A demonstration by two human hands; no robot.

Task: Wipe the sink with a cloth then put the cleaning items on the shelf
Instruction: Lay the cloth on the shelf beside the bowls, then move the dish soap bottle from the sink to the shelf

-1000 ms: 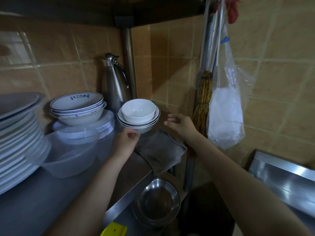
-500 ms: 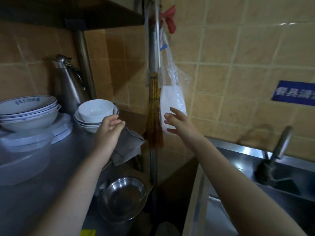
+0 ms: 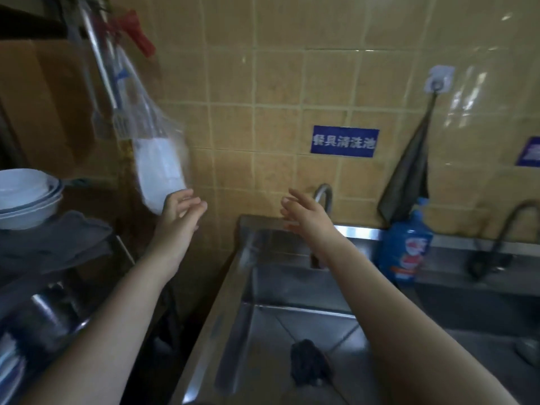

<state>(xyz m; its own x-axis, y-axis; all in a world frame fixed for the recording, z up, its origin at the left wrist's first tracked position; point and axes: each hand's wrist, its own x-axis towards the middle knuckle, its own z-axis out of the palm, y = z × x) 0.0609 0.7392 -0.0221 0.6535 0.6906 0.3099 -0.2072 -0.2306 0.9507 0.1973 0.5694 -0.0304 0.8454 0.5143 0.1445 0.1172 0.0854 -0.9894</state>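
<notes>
A steel sink [image 3: 233, 290] fills the lower middle, and a dark crumpled cloth [image 3: 309, 364] lies on its floor. A blue detergent bottle [image 3: 406, 249] stands on the sink's back ledge beside the tap [image 3: 323, 194]. A grey folded cloth [image 3: 55, 244] lies on the metal shelf [image 3: 122, 252] at the left. My left hand [image 3: 179, 213] is raised between shelf and sink, fingers apart, holding nothing. My right hand [image 3: 305, 213] hovers over the sink's back left corner, open and empty.
White bowls [image 3: 24, 197] are stacked on the shelf above the grey cloth. A clear plastic bag [image 3: 157, 165] hangs from the shelf post just behind my left hand. A dark rag [image 3: 409, 176] hangs on a wall hook. A second tap [image 3: 496, 244] stands at the right.
The view has swung right from the shelf to the sink. Both hands moved away from the bowls and grey cloth and now hang in front of the tiled wall above the sink.
</notes>
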